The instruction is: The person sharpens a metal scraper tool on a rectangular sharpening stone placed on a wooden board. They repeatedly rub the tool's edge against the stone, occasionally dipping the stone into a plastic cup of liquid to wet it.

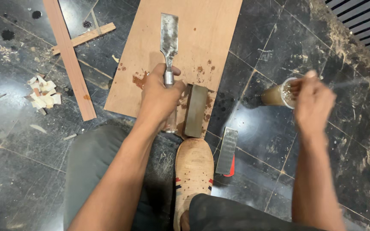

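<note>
My left hand (159, 96) grips the handle of a wide chisel (168, 36), whose blade points away over a plywood board (210, 30) on the floor. Right beside that hand, a dark sharpening stone (195, 110) lies on the board's near edge, with wet brown stains around it. My right hand (311, 102) is blurred, its fingertips at the mouth of a plastic cup (275, 95) of brownish liquid tilted on the dark tiles. I cannot tell whether it grips the cup. My foot in a worn shoe (193, 171) rests just below the stone.
A metal file plate with a red end (227, 150) lies on the tiles right of my shoe. Wooden strips (70, 60) and a heap of small wood offcuts (43, 95) lie at the left. Sawdust covers the floor at upper right near a slatted panel (360, 21).
</note>
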